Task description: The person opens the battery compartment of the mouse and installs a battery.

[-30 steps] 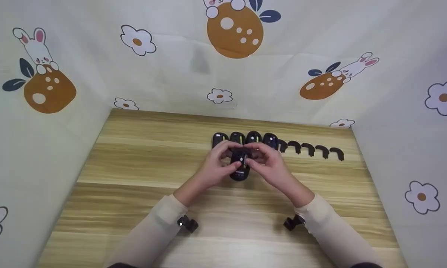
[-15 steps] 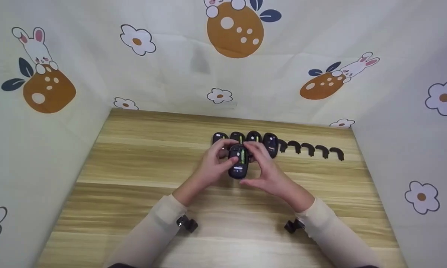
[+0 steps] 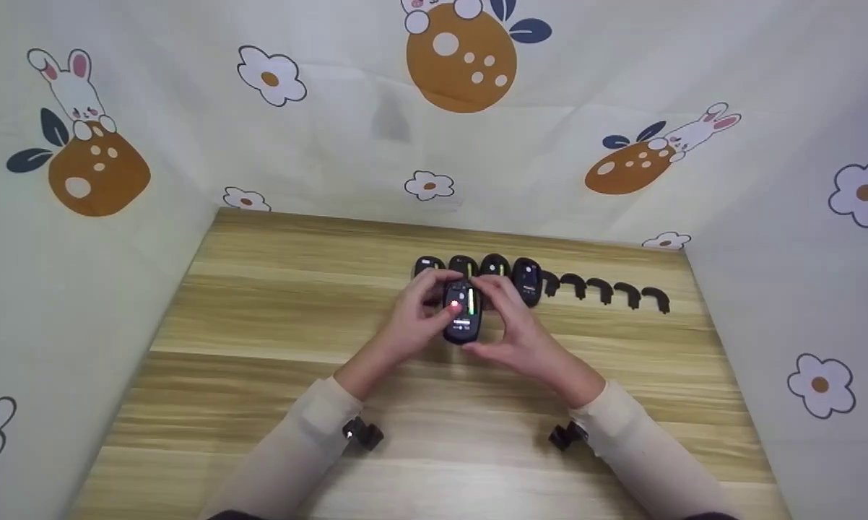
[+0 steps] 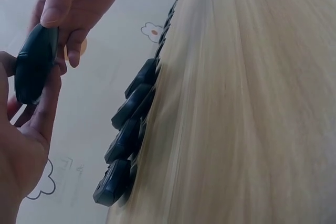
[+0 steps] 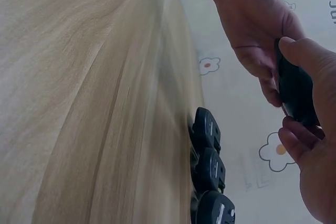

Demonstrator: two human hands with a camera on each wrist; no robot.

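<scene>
A black computer mouse [image 3: 464, 328] is held underside up above the table, with a green battery [image 3: 471, 301] showing in its slot. A red light glows on its underside beside the left thumb. My left hand [image 3: 414, 318] grips its left side, thumb on the underside and fingers behind. My right hand [image 3: 513, 328] holds it from the right, thumb at the near end and fingertips at the far end. In the left wrist view the mouse [image 4: 35, 66] stands edge-on between both hands. The right wrist view shows the mouse [image 5: 296, 90] partly covered by the right thumb.
Several more mice [image 3: 527, 282] lie underside up in a row behind my hands, some with yellow-green batteries visible. Several curved black battery covers [image 3: 600, 290] continue the row to the right. The wooden table [image 3: 275, 289] meets patterned cloth walls at the back and sides.
My right thumb has moved off the underside to the mouse's near end, uncovering the battery. The mouse has tipped a little, and a red light now shows on it.
</scene>
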